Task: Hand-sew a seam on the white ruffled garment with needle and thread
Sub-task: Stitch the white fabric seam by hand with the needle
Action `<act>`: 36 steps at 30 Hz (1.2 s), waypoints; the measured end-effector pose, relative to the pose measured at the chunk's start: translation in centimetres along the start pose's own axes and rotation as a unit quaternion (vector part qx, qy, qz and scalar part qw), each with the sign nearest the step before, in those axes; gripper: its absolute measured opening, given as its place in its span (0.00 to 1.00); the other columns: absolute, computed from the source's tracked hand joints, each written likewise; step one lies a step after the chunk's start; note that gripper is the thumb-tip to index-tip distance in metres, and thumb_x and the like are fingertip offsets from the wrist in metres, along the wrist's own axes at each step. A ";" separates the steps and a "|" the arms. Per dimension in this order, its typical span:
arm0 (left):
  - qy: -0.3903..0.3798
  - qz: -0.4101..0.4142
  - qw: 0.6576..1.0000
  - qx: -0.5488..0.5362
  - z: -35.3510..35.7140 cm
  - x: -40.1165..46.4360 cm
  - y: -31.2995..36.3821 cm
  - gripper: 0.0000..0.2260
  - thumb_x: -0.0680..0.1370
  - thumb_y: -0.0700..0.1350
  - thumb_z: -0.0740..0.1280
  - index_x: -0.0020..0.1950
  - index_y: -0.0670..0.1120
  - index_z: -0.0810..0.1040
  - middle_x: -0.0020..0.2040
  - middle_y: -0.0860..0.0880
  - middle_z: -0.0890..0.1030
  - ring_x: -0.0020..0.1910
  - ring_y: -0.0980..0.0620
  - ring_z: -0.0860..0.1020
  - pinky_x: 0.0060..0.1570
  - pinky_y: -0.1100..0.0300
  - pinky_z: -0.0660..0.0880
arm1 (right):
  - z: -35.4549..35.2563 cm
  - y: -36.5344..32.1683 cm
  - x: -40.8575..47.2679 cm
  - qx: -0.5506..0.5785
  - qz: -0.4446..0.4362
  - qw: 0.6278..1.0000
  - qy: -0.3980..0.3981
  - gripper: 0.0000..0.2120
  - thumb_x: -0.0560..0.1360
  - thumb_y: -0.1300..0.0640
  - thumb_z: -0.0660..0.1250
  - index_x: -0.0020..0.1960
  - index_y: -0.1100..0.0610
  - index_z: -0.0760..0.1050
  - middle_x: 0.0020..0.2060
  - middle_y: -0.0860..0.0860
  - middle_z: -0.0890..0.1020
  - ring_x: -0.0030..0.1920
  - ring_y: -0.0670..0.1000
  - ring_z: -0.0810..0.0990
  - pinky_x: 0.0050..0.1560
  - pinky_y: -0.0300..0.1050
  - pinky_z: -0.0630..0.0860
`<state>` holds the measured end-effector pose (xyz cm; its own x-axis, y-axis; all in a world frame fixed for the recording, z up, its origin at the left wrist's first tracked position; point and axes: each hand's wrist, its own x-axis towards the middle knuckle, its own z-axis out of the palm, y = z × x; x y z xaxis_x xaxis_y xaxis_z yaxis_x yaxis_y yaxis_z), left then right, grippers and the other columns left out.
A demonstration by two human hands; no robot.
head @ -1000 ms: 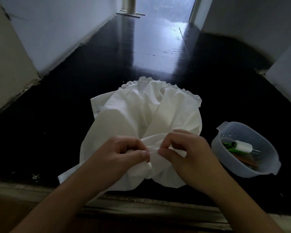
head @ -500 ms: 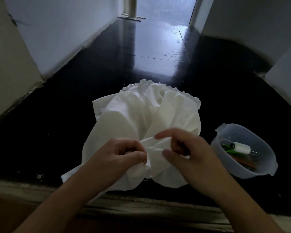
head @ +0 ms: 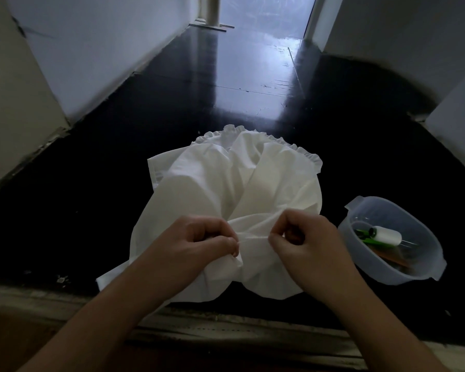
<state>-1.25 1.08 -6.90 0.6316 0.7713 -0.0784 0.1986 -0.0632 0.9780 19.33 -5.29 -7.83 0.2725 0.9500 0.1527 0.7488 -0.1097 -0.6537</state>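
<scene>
I had both hands down on the white ruffled garment, which lay bunched on the glossy black floor directly in front of me, its near edge hanging over a worn ledge that ran across the bottom of my view. The ruffled trim curved along the far side of the cloth, away from me.

My left hand had its fingers curled, with the thumb pressed against the forefinger, pinching a gathered fold of the fabric. My right hand was curled the same way and pinched the cloth just beside it. The two hands sat near each other but apart, and a short span of the fabric's edge was drawn taut between them. I could not make out a needle or thread in either hand; the light was dim and anything that fine was lost against the white cloth.

To my right, near the garment but not touching it, a translucent plastic bowl with small rim handles stood on the floor. Inside it lay a white spool of thread on its side, a green item beside it, and something orange-brown underneath that I could not identify.

Pale walls closed in on both sides, and the floor ran ahead as a corridor catching a bright reflection.
</scene>
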 end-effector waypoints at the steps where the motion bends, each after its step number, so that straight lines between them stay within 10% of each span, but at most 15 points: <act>1: 0.002 0.001 1.000 -0.006 -0.1 0.0 0.0 0.08 0.73 0.50 0.69 0.36 0.50 0.84 0.37 0.51 0.82 0.40 0.56 0.79 0.43 0.68 0.71 | 0.0 0.3 0.1 -0.013 0.013 1.000 0.008 0.12 0.74 0.60 0.72 0.34 0.50 0.76 0.27 0.47 0.76 0.29 0.44 0.74 0.32 0.33 0.71; 36: 0.108 0.016 0.994 0.001 -1.7 -0.3 0.1 0.08 0.77 0.37 0.74 0.50 0.49 0.88 0.47 0.52 0.89 0.51 0.55 0.86 0.53 0.66 0.80 | -1.9 1.7 0.7 -0.125 0.176 0.976 0.000 0.07 0.71 0.57 0.70 0.36 0.58 0.76 0.29 0.55 0.78 0.32 0.54 0.76 0.33 0.49 0.72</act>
<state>-2.74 1.89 -6.49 0.4622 0.8868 -0.0043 0.1821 -0.0902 0.9791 21.93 -5.40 -7.49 0.5392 0.8408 -0.0488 0.7328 -0.4969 -0.4649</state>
